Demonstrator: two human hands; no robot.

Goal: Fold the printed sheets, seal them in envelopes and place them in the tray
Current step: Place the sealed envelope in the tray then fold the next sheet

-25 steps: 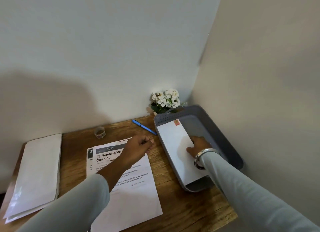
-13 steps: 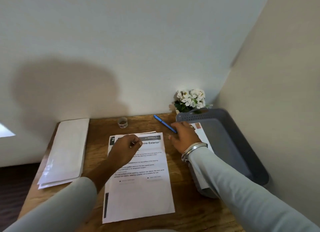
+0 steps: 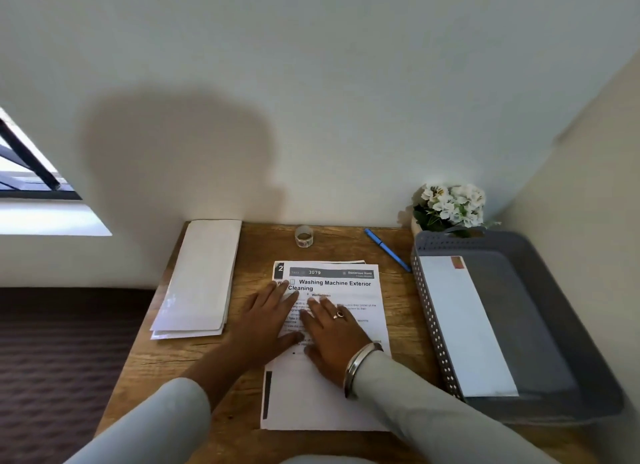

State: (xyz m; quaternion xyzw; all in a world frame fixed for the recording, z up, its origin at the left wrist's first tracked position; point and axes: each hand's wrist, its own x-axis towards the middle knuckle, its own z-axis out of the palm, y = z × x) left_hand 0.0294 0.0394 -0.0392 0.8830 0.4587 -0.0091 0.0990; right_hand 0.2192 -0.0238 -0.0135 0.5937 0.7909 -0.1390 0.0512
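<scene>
Wooden worktop (image 3: 405, 325) carries the printed sheets (image 3: 325, 398) at its middle. The left hand (image 3: 263, 321) and right hand (image 3: 332, 335) lie flat on them, fingers (image 3: 275, 294) straight and slightly spread. Bare wood borders the sheets. Spare envelopes (image 3: 201, 280) lie left, a tape roll (image 3: 304, 235) and pen (image 3: 387, 250) behind. The grey tray (image 3: 429, 311), right, holds one envelope (image 3: 467, 325).

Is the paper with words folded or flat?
Flat. The printed sheet lies spread full-length on the table, no crease showing; the left hand and right hand rest on it.
</scene>
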